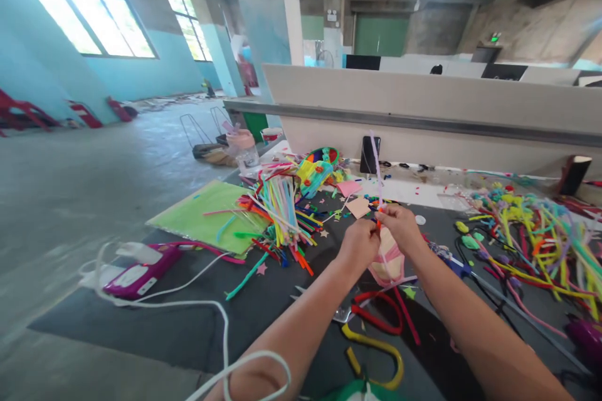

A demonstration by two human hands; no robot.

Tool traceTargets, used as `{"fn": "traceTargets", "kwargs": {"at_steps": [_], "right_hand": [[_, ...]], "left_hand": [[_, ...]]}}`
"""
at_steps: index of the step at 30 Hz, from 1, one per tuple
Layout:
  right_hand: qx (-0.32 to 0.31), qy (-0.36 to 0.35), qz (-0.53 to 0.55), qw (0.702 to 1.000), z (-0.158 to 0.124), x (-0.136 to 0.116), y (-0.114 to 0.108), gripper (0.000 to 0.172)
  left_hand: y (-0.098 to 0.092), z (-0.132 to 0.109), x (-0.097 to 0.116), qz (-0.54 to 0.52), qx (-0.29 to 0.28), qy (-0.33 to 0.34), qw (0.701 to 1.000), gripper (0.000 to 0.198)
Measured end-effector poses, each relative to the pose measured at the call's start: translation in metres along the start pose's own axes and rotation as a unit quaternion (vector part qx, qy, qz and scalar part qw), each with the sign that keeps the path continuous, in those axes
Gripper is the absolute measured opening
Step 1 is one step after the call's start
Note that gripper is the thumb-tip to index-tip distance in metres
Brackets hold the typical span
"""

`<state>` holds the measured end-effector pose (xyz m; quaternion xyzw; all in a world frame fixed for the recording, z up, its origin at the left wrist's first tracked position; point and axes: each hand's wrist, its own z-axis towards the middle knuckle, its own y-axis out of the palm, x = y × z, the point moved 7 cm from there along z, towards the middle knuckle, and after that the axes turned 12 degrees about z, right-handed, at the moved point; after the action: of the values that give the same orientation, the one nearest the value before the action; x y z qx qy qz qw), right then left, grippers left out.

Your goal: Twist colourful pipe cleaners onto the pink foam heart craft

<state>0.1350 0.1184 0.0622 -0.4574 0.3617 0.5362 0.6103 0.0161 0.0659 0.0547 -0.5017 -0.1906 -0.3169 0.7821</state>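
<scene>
Right of the frame's centre, above the tabletop (188, 332), the left hand (358, 243) and right hand (399, 225) had fingers pinched closed on an orange piece (379, 220) by a near-upright lilac stem (377, 166), seemingly joining them, the next move calling for a steady hold.

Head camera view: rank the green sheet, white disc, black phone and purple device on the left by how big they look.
Green sheet
Purple device
Black phone
White disc, clearly smallest

Pipe-cleaner piles (282, 210) left and right
</scene>
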Motion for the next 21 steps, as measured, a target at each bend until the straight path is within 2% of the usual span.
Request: {"fn": "traceTargets", "kwargs": {"at_steps": [3,5,8,10,13,15,18,21], "right_hand": [[0.056,-0.052,-0.084,0.994,-0.004,-0.003,-0.004,0.021],[0.077,-0.051,-0.074,0.993,-0.009,-0.001,-0.005,0.021],[0.033,0.02,0.093,0.995,-0.014,0.009,0.002,0.02],[-0.034,0.086,0.258,0.962,-0.016,0.013,0.013,0.022],[-0.133,0.157,0.41,0.889,-0.018,0.008,0.022,0.022],[-0.172,0.19,0.431,0.865,-0.018,0.006,0.02,0.02],[-0.186,0.207,0.415,0.866,-0.016,0.008,0.012,0.02],[-0.175,0.179,0.378,0.891,-0.012,0.009,0.005,0.019]], "left_hand": [[0.004,-0.003,-0.003,0.031,0.011,0.017,0.999,0.018],[0.005,-0.002,-0.005,0.008,0.007,0.02,1.0,0.018],[0.002,0.002,-0.008,-0.055,-0.001,0.011,0.998,0.02],[0.003,0.004,-0.009,-0.13,-0.032,-0.011,0.991,0.023],[0.015,0.001,-0.011,-0.293,-0.116,-0.069,0.947,0.023],[0.024,-0.004,-0.009,-0.386,-0.166,-0.097,0.902,0.024],[0.032,-0.01,-0.007,-0.46,-0.207,-0.122,0.855,0.024],[0.035,-0.012,-0.008,-0.468,-0.218,-0.138,0.845,0.023]]}}
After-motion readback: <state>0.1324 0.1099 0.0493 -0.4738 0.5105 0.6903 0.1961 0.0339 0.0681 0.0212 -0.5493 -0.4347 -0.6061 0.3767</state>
